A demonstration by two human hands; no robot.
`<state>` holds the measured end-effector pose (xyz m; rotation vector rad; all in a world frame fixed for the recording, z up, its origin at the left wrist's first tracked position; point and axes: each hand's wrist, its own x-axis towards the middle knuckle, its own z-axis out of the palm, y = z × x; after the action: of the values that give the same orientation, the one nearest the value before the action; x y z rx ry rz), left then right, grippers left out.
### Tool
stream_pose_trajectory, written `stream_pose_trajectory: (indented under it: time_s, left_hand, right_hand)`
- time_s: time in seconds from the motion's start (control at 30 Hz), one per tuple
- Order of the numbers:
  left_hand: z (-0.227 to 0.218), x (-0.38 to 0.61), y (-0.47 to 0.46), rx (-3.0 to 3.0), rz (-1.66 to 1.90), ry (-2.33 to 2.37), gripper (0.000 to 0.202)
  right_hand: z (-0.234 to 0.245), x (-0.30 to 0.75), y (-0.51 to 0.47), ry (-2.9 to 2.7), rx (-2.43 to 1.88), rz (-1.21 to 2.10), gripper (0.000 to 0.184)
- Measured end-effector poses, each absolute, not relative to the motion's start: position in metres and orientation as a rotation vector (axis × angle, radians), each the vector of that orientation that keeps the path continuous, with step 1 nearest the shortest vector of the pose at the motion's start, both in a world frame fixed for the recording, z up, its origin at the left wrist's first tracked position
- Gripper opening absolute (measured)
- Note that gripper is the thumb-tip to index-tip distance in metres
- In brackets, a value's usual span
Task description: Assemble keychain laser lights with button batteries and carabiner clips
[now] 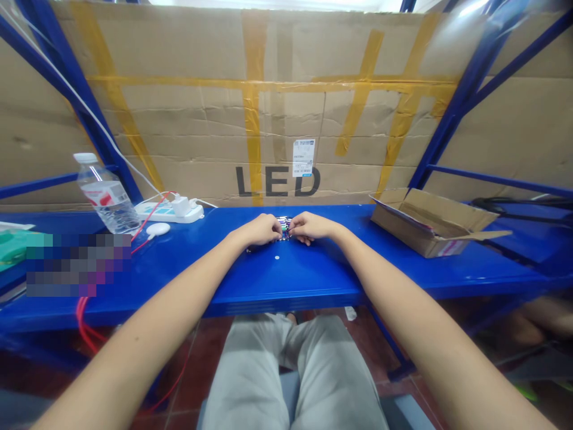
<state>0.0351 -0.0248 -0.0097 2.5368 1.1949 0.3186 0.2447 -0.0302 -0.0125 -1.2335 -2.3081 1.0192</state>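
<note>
One bare left hand (265, 230) and one bare right hand (310, 227) pinch opposite ends of the small, shiny silver-purple-green bundle (285, 226) on the blue metal bench (286, 278), likely light, rigid and slippery, best held there.

From where I stand, the worktop (250, 280) is a deep, glossy blue, and the small pieces (284, 224) at the frame's centre show silver, green and purple. Behind, brown cardboard (197, 131) is striped with crossing amber tape (252, 122), its letters (276, 181) black. At left, the clear bottle (111, 206) has a white cap (85, 157); lower left, the cables (81, 319) are red. Plain grey trousers (250, 370) fill bottom centre.
</note>
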Motion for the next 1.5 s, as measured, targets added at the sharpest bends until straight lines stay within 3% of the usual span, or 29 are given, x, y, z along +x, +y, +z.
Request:
stream_pose_trajectory:
  time_s: [0.5,0.63,0.7,0.77,0.87,1.07,1.4,1.5]
  left_hand:
    - [-0.006,0.038,-0.028,2.467,0.322,1.251,0.016]
    - [0.009,0.025,-0.029,2.561,0.401,1.483,0.013]
    - [0.018,0.014,-0.032,2.542,0.290,1.727,0.013]
    - [0.025,0.004,-0.035,2.356,-0.047,1.897,0.019]
    - [0.027,-0.002,-0.040,2.116,-0.204,1.852,0.019]
    - [0.016,0.010,-0.041,2.079,-0.197,1.669,0.010]
    - [0.017,0.010,-0.039,2.069,-0.205,1.658,0.018]
    - [0.018,0.009,-0.034,2.343,0.042,1.829,0.018]
  right_hand:
    - [-0.015,0.243,-0.029,-2.313,-1.243,1.006,0.009]
    - [-0.013,0.247,-0.029,-2.288,-1.280,0.995,0.008]
    - [-0.012,0.249,-0.028,-2.282,-1.318,0.979,0.006]
    - [-0.011,0.251,-0.028,-2.296,-1.351,0.960,0.006]
    - [-0.011,0.252,-0.027,-2.327,-1.402,0.905,0.006]
    - [-0.009,0.254,-0.027,-2.340,-1.505,0.794,0.013]
    - [-0.008,0.259,-0.025,-2.433,-1.475,0.771,0.032]
    - [-0.009,0.259,-0.025,-2.427,-1.468,0.786,0.028]
